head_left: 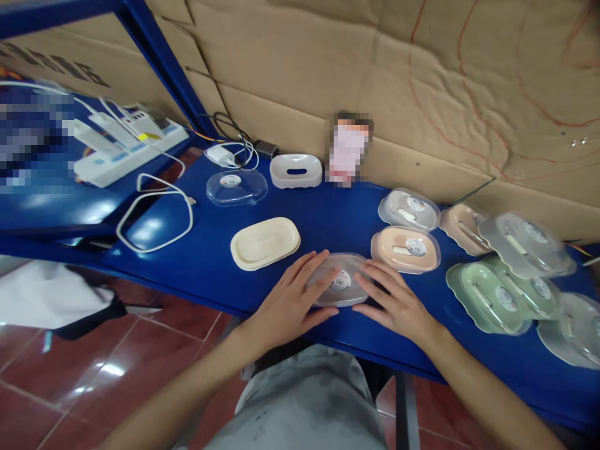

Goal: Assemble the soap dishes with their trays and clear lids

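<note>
A clear lidded soap box (341, 280) with a round sticker on top lay at the near edge of the blue table (328, 215), directly in front of the person. The left hand (291, 299) rested on its left side with fingers spread flat across the lid, and the right hand (391, 301) pressed against its right side, fingers likewise extended; both hands cupped the box between them rather than clenching it. Just left of the box sat a cream tray (265, 242), apart from the hands. Just behind the right hand lay a peach soap box (405, 249), and behind that a grey soap box (409, 209). Farther right, green soap boxes (497, 297) overlapped one another in a loose heap with more clear-lidded ones. Toward the back wall stood a white soap dish (295, 170) beside a loose clear lid (237, 187), with a white cable (157, 215) looping over the table's left end.
</note>
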Demonstrator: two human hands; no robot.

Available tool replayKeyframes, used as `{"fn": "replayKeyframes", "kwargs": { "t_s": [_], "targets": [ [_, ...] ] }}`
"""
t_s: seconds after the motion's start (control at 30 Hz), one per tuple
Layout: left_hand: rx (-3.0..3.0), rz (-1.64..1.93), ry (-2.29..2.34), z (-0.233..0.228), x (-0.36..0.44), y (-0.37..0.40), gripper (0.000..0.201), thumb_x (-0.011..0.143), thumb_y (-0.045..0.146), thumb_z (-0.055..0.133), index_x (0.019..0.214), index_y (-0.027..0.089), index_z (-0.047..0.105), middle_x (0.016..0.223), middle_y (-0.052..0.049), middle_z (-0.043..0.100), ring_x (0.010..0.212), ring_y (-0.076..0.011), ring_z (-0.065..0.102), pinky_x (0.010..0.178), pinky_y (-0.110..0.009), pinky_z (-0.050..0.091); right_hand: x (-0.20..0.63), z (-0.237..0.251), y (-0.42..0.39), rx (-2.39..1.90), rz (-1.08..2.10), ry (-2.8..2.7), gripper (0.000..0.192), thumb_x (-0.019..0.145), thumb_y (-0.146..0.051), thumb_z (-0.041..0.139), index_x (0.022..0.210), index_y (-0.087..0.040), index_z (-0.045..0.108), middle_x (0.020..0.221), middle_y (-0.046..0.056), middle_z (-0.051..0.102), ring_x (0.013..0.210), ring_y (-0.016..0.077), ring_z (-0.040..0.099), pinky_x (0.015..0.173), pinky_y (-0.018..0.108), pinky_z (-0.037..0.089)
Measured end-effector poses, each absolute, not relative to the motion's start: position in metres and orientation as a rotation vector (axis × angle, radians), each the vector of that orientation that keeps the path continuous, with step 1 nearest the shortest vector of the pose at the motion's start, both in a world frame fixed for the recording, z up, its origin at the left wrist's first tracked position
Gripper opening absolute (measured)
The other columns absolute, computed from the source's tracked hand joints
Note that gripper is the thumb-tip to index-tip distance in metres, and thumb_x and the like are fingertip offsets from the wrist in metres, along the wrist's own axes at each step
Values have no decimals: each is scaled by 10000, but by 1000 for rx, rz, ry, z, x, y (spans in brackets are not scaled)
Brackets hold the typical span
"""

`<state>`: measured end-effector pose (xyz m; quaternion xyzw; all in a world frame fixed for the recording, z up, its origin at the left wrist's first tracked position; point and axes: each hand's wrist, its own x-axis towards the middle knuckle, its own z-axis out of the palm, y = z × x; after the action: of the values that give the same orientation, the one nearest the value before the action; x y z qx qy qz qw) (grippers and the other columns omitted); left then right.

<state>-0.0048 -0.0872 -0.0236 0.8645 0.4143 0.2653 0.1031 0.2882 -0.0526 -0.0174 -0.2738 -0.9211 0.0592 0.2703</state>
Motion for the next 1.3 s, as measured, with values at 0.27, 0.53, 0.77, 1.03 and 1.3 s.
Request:
{"fn": "replayKeyframes", "kwargs": {
  "t_s": [0.27,0.53,0.77,1.03,1.3],
  "targets": [
    [2515,828,1190,-24,-4,-87,739,1037,464,690,1681,259,393,1739,-222,361,1567,-426,428,1211,-648,487,291,-20,-50,-752,215,-2454,870,965,-362,801,1713,-279,363,1436,147,683,1359,323,655,1142,538,592],
    [2553,757,1220,-24,-10,-97,827,1053,430,672,1736,248,243,1759,-225,324,1637,-417,329,1216,-629,494,286,-18,-56,-702,14,-2613,732,1021,-327,724,1682,-234,422,1580,173,582,1578,347,450,1192,524,561],
    [2522,771,1281,-29,-12,-105,726,1055,322,674,1697,251,343,1747,-223,339,1608,-435,373,1170,-651,530,281,-20,-56,-731,75,-2659,699,1039,-349,698,1676,-256,425,1676,147,491,1657,324,296,1253,533,490],
    [2445,932,1170,-17,-25,-107,669,1069,316,633,1682,298,366,1815,-158,175,1635,-388,342,1211,-539,521,282,-13,-57,-702,135,-2568,684,1022,-285,716,1653,-222,460,1638,170,512,1605,337,406,1251,523,498],
    [2395,1018,1942,-28,-72,-84,443,1031,334,691,1456,244,600,1564,-202,564,1383,-470,605,1099,-695,511,332,21,-29,-1291,-313,-1991,770,969,-379,788,1663,-344,455,1649,126,496,1485,368,554,1226,584,509]
  ]
}}
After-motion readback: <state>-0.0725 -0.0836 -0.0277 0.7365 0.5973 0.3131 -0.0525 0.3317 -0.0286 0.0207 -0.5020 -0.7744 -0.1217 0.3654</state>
